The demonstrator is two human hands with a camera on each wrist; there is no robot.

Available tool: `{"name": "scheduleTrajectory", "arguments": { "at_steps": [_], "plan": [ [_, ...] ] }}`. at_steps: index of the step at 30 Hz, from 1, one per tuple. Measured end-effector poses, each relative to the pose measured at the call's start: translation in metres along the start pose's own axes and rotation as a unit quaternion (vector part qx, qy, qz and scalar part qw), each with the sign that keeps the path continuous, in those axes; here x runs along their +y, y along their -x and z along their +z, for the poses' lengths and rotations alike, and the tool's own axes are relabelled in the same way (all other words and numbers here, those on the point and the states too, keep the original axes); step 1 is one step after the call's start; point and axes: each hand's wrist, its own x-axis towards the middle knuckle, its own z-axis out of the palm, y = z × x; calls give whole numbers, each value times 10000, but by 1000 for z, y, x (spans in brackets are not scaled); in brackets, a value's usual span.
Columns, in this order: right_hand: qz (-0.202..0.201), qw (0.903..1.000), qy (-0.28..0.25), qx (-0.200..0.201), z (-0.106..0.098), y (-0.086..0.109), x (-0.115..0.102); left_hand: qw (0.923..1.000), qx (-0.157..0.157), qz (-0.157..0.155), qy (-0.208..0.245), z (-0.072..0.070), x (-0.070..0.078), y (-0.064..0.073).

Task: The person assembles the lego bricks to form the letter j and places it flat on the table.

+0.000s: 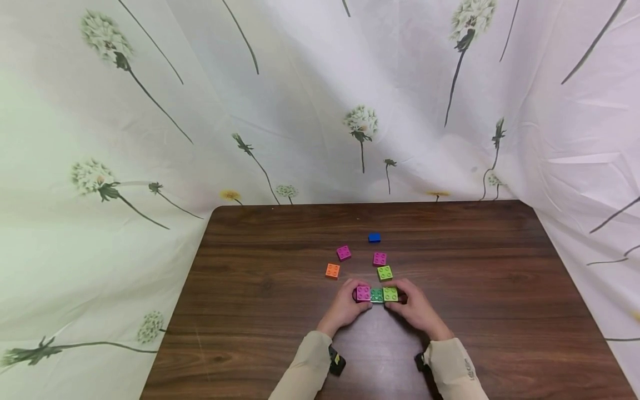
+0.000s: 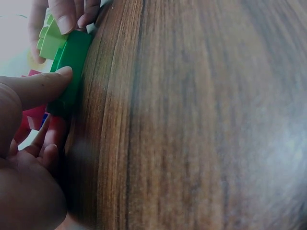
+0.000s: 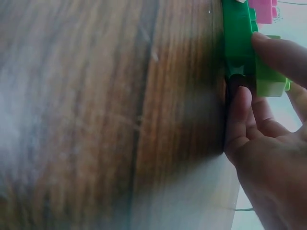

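Note:
A long green toy building brick (image 1: 377,295) lies on the table between both hands. On its left end sits a pink brick (image 1: 363,293), which my left hand (image 1: 344,306) grips between thumb and fingers; that thumb (image 2: 57,81) also lies along the green brick's side. At the opposite end, a lime green brick (image 1: 390,294) overhangs the green one slightly, as the right wrist view shows. My right hand (image 1: 418,306) pinches the lime brick, with its thumb on the near side. Green studs show between the two upper bricks.
Beyond the hands lie several loose bricks: orange (image 1: 332,271), magenta (image 1: 344,253), another magenta (image 1: 379,259), lime (image 1: 385,273) and blue (image 1: 374,238). The dark wooden table (image 1: 240,311) ends at a flower-patterned curtain (image 1: 310,111) behind it.

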Motion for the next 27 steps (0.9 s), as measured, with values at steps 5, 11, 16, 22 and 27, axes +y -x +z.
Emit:
{"name": "scheduleTrajectory", "arguments": {
  "at_steps": [5,11,16,22,27],
  "plan": [
    [161,9998,-97,-28,0,0,-1,9999,-41,-110,50,0,1,0],
    [469,9987,-184,-75,-1,-2,-4,9999,-65,-132,90,0,1,0],
    [490,9986,-166,-128,-1,-3,-3,9998,-83,-155,82,-1,1,0],
    [453,9986,-226,-179,-2,-2,-3,9998,-70,-173,30,0,1,-1],
    [383,9987,-269,-204,-2,-2,-2,9998,-62,-175,34,1,0,-1]
  ]
}}
